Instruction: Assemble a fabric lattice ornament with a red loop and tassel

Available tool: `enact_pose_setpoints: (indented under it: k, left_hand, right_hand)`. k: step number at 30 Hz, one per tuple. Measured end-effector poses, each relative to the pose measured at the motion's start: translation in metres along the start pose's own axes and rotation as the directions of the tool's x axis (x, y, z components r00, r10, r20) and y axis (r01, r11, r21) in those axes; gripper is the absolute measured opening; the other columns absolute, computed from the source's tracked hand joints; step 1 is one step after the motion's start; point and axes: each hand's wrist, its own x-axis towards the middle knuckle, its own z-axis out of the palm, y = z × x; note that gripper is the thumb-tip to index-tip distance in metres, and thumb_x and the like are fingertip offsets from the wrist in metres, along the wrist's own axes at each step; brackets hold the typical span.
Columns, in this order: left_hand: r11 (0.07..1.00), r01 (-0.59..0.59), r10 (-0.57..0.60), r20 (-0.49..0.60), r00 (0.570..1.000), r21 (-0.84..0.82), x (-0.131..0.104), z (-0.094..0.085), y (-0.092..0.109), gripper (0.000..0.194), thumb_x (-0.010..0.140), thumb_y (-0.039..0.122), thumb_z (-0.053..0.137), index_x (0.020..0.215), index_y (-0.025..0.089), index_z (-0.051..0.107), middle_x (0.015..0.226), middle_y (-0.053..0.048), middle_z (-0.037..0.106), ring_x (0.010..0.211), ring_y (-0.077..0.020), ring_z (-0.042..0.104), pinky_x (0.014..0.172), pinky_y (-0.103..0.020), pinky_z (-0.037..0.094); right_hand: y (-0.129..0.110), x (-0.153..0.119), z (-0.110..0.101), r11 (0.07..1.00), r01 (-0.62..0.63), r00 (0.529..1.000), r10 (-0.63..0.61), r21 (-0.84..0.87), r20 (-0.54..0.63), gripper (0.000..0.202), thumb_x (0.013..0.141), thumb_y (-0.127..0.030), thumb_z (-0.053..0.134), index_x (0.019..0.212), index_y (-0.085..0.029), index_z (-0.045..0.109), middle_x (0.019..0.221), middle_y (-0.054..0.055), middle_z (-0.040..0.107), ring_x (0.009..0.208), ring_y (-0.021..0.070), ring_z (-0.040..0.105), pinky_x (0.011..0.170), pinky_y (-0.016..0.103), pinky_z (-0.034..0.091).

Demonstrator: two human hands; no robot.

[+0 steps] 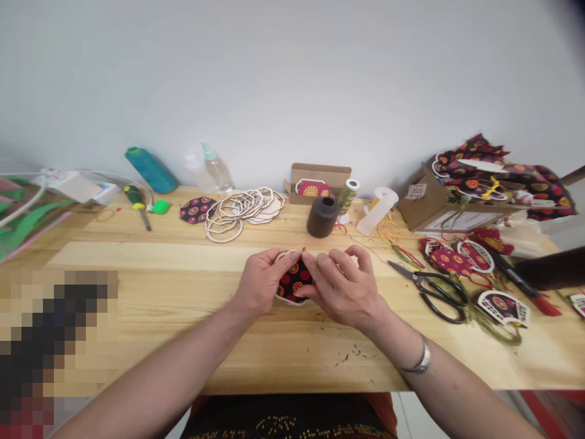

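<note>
While hands (262, 281) (342, 283) hold it | patterned piece (291, 281) | right side hidden

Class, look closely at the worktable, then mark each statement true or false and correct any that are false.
1. The left hand and right hand both hold one patterned piece. True.
2. The scissors lie to the left of both hands. False: they lie to the right.
3. Several pale frames overlap on the table. True.
4. The bracelet is on the left wrist. False: it is on the right.
5. A teal thread cone is near the screwdriver. True.
</note>
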Motion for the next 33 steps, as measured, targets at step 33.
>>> enact_pose_setpoints:
  k: [33]
  left_hand:
    - [0.999,0.041,-0.041,-0.001,0.999,-0.008,0.001,-0.001,0.001,0.031,0.063,0.042,0.079,0.069,0.014,0.066,0.059,0.002,0.063,0.053,-0.0110,0.053,0.052,-0.023,0.045]
  right_hand:
    - [0.010,-0.004,0.002,0.965,-0.133,0.978,0.165,0.225,-0.130,0.041,0.094,-0.042,0.042,0.109,-0.010,0.064,0.083,0.009,0.062,0.081,0.0212,0.047,0.073,0.038,0.037]
